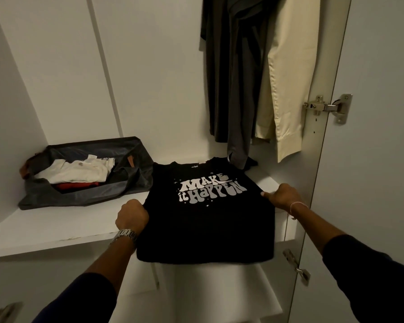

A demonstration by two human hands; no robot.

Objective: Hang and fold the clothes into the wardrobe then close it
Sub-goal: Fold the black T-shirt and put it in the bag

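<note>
The left hand has its fingers curled tight on the left edge of a black T-shirt, and the right hand pinches the right edge, thumb lying along the cloth and the other fingers tucked under it, so both hands are clamped on the one garment. Held at its two sides like this, the shirt stays stretched flat with its white lettering facing up, which looks like the way to keep a fold tidy while it is laid down. Its collar end lies on the wardrobe shelf toward the back right, while the lower end overhangs the shelf's front edge, so I judge it is partly placed and not yet squared up. Outward from the hands: a metal watch on the left wrist, a thin bracelet on the right, and dark sleeves on both forearms. At the shelf's back left corner sits one dark open bag holding folded clothes, a pale stack on top of something red; I cannot count the pieces exactly. Above the shelf's right end hang two garments, one dark and one cream, the dark one's hem reaching down to the T-shirt's collar. The wardrobe door stands open at the right, with two hinges showing.
</note>
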